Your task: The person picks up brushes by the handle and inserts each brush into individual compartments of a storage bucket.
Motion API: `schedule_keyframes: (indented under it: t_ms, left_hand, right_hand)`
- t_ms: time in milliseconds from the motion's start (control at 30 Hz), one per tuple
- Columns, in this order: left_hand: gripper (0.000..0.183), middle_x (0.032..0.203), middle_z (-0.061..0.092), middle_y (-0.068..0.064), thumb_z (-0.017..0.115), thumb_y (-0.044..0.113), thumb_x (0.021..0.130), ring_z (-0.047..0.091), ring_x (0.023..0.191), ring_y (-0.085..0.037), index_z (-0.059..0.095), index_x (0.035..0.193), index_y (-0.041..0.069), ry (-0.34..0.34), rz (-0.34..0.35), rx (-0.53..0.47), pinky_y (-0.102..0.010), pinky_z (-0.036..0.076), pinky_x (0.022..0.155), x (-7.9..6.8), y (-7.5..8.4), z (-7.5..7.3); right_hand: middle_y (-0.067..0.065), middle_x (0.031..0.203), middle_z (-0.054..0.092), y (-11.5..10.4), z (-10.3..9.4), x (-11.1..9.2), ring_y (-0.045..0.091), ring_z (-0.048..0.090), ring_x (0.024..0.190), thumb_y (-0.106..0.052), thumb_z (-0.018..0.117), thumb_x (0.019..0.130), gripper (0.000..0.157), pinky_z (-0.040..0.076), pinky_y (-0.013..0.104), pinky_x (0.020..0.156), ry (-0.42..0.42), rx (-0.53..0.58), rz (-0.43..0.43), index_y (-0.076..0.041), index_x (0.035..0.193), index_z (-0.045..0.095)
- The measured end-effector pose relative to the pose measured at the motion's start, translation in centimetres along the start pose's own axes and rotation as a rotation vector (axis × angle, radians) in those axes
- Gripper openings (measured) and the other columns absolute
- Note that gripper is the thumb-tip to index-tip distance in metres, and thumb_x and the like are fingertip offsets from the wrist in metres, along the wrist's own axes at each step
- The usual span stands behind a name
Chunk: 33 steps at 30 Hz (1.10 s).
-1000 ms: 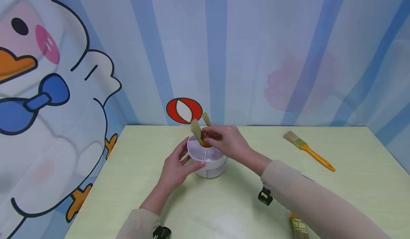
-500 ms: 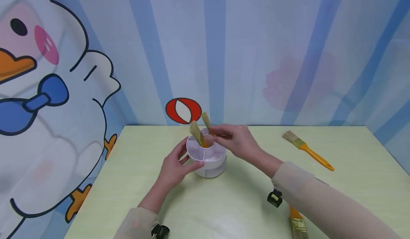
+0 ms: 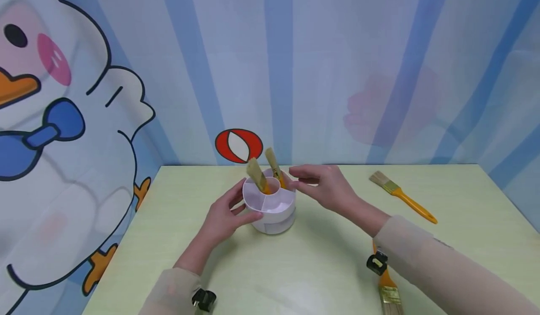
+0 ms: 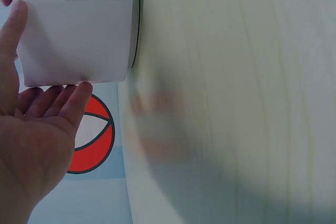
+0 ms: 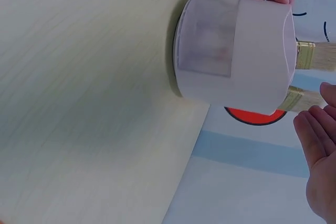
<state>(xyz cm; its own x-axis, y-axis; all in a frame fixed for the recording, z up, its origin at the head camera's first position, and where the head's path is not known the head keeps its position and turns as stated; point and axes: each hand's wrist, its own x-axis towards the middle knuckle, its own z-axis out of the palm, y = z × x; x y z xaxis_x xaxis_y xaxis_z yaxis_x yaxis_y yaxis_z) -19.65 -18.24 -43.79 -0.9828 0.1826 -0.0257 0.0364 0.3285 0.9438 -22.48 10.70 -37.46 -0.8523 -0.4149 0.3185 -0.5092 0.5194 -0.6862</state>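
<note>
A round white desk organizer (image 3: 274,217) with compartments in its top stands on the table. My left hand (image 3: 225,217) grips its left side, thumb in front and fingers farther back; the left wrist view shows the fingertips (image 4: 79,95) against its wall. One paintbrush (image 3: 257,174) leans in the round middle compartment, bristles up. Another paintbrush (image 3: 273,161) stands bristles up in a compartment behind it. Just right of that brush is my right hand (image 3: 326,187), fingers loosely bent, holding nothing. In the right wrist view both brushes' bristles (image 5: 323,56) stick out past the rim.
A paintbrush with a yellow handle (image 3: 415,205) lies on the table (image 3: 320,277) at the right. Nearer the front lies another paintbrush (image 3: 389,291), partly covered by the right wrist's camera. A printed backdrop (image 3: 320,71) rises behind the table.
My right hand has let go of the rear paintbrush and drawn back to the right, leaving the brush standing in the organizer. The left hand keeps its grip.
</note>
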Motion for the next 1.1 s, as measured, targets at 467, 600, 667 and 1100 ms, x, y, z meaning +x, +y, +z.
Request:
schedule_keyframes:
  t_ms: [467, 600, 667, 1100]
  left_hand:
    - [0.085, 0.162, 0.052, -0.004, 0.091, 0.027, 0.089, 0.052, 0.147, -0.031, 0.048, 0.162, 0.023, -0.012, 0.002, -0.035, -0.042, 0.053, 0.112, 0.2, -0.5, -1.1]
    - [0.083, 0.161, 0.053, -0.005, 0.089, 0.025, 0.09, 0.053, 0.147, -0.031, 0.049, 0.162, 0.021, -0.015, 0.01, -0.038, -0.042, 0.053, 0.112, 0.2, -0.6, -1.3]
    - [0.082, 0.161, 0.053, -0.006, 0.089, 0.024, 0.091, 0.053, 0.147, -0.031, 0.049, 0.162, 0.02, -0.019, 0.017, -0.041, -0.043, 0.052, 0.113, 0.1, -0.6, -1.4]
    - [0.079, 0.159, 0.056, -0.008, 0.088, 0.024, 0.092, 0.056, 0.144, -0.032, 0.05, 0.161, 0.018, -0.006, 0.024, -0.027, -0.044, 0.053, 0.112, -0.1, -0.6, -1.3]
  right_hand:
    - [0.013, 0.127, 0.077, 2.5, -2.5, -3.2, 0.026, 0.078, 0.108, -0.013, 0.08, 0.098, 0.037, 0.065, 0.041, 0.092, 0.001, -0.04, 0.065, -0.003, 0.132, 0.075]
    - [0.013, 0.127, 0.077, 3.2, -2.8, -4.0, 0.026, 0.078, 0.108, -0.013, 0.08, 0.097, 0.037, 0.064, 0.04, 0.092, 0.001, -0.045, 0.087, -0.002, 0.132, 0.075]
    - [0.014, 0.127, 0.077, 3.4, -2.9, -4.3, 0.026, 0.078, 0.108, -0.012, 0.08, 0.097, 0.037, 0.064, 0.04, 0.092, -0.002, -0.044, 0.094, -0.002, 0.132, 0.075]
    - [0.016, 0.125, 0.077, 4.3, -3.3, -5.6, 0.028, 0.078, 0.107, -0.012, 0.081, 0.096, 0.037, 0.065, 0.039, 0.091, 0.003, -0.041, 0.09, 0.0, 0.131, 0.075]
